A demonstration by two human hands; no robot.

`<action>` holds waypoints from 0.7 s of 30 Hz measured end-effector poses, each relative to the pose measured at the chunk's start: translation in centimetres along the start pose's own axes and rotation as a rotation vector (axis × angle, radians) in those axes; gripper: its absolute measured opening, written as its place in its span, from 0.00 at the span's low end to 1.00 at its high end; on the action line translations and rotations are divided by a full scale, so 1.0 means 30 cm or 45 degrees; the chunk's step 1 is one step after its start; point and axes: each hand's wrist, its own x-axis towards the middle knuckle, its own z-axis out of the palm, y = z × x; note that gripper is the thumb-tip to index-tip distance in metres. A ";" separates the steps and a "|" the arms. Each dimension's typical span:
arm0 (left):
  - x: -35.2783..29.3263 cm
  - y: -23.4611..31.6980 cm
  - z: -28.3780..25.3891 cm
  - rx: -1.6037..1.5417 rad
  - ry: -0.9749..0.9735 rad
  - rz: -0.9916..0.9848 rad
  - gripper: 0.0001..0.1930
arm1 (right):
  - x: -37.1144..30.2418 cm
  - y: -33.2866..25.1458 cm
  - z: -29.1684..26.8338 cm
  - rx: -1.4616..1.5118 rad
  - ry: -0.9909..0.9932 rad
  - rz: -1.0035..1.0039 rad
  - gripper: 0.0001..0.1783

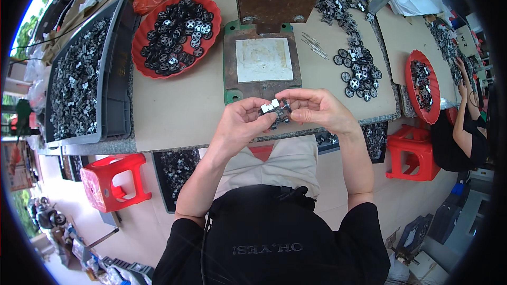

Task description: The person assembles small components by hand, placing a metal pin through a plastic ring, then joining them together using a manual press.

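Over the near edge of the table, my two hands hold a small black-and-white plastic part (272, 108). My left hand (236, 125) pinches its left side between thumb and fingers. The fingers of my right hand (325, 112) close on its right end, around a small black wheel (287, 106). Fingers hide some of the part, so its exact kind is unclear. Just beyond my hands is a metal press base with a pale square pad (263, 59). Finished-looking wheels with silver spokes (360, 73) lie in a pile to the right.
A red scalloped bowl (138, 47) of wheels stands left of the press. Farther left is a grey crate (117, 68) of small dark parts. More dark parts (338, 8) lie at the back right. A co-worker's arms (463, 100) are at far right, near another red bowl (436, 95).
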 end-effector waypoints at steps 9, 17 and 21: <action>0.025 0.032 -0.002 -0.378 0.050 -0.108 0.22 | -0.029 0.021 0.029 -0.068 0.346 -0.109 0.17; 0.042 -0.014 0.017 0.008 -0.025 0.080 0.34 | -0.025 0.074 0.039 0.090 0.483 -0.168 0.17; 0.007 0.009 0.029 0.150 0.133 0.107 0.32 | -0.037 0.080 0.037 0.143 0.504 -0.240 0.17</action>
